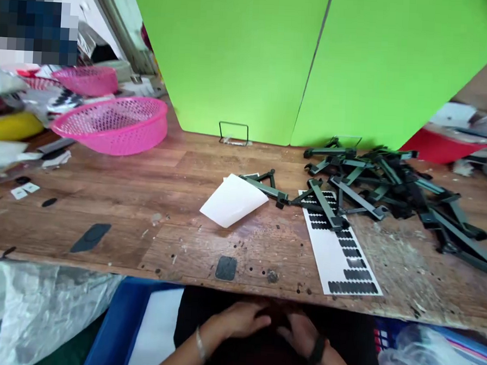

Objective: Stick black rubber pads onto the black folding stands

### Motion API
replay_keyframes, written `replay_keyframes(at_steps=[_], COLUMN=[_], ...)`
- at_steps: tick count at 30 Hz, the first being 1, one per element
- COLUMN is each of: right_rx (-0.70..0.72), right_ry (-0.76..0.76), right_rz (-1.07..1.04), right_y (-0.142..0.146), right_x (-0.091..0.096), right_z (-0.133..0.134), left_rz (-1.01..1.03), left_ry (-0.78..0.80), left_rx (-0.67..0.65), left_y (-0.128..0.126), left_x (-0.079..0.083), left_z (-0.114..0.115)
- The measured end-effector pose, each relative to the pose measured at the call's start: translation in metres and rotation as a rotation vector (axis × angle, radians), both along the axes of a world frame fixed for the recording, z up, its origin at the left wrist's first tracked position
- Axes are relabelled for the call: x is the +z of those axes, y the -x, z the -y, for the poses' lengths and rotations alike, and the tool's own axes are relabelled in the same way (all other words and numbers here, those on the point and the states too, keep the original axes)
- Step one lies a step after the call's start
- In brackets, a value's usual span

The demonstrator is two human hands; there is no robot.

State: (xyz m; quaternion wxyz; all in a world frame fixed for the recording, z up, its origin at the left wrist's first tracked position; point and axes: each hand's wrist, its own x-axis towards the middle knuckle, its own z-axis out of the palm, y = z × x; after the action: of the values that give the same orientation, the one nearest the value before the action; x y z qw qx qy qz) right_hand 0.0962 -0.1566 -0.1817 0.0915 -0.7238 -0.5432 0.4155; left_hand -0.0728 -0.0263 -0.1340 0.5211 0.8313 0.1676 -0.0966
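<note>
My left hand [242, 318], with a pale band at the wrist, rests over the dark cloth of my lap below the table edge. Its thumb is apart from the fingers, and nothing shows in it. My right hand [300, 331], wearing a dark wristband, lies close beside it, also open; the fingertips of both are in shadow. On the table ahead is a curled white sheet [234, 201]. To its right lies a white sticker sheet [325, 257] with rows of black pads. A dark green folding bracket [326, 203] lies across the sticker sheet's upper part.
A pile of similar folding brackets [385, 176] covers the right side of the table [144, 199]. Green panels [242, 57] stand behind. A pink basket [119, 127] is at the left, a red container [445, 147] at the right. A blue bin [116, 323] sits below the edge.
</note>
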Motion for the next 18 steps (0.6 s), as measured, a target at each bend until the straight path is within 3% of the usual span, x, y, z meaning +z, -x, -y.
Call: replay_keyframes(at_steps=[3, 4, 5, 7, 9, 10, 11, 14, 16, 18], right_rx=[-0.014, -0.028, -0.038, -0.06, -0.033, -0.02, -0.014, -0.018, -0.002, 0.005], right_ry=[0.115, 0.131, 0.125, 0.001, -0.092, -0.131, -0.174, -0.295, -0.333, -0.353], right_rz=[-0.207, -0.293, -0.372, -0.452, -0.474, -0.456, -0.421, -0.288, -0.248, -0.234], right_y=[-0.01, -0.016, -0.023, -0.036, -0.044, -0.045, -0.044, -0.032, -0.024, -0.021], right_x=[0.033, 0.05, 0.069, 0.109, 0.142, 0.154, 0.162, 0.167, 0.163, 0.159], right_z=[0.018, 0.022, 0.023, 0.019, 0.006, -0.004, -0.014, -0.043, -0.055, -0.062], left_rz=[0.048, 0.086, 0.147, 0.369, 0.501, 0.518, 0.515, 0.525, 0.557, 0.587], left_ry=[0.087, 0.126, 0.135, 0.002, -0.17, -0.217, -0.232, -0.216, -0.187, -0.217], left_rx=[-0.147, -0.104, 0.01, 0.428, 0.852, 1.009, 1.075, 1.116, 1.089, 0.957], left_y=[0.029, 0.039, 0.049, 0.059, 0.057, 0.052, 0.044, 0.016, 0.002, -0.005], left_x=[0.069, 0.091, 0.109, 0.129, 0.126, 0.119, 0.11, 0.086, 0.078, 0.075], left_z=[-0.014, -0.025, -0.039, -0.075, -0.113, -0.13, -0.145, -0.167, -0.163, -0.15])
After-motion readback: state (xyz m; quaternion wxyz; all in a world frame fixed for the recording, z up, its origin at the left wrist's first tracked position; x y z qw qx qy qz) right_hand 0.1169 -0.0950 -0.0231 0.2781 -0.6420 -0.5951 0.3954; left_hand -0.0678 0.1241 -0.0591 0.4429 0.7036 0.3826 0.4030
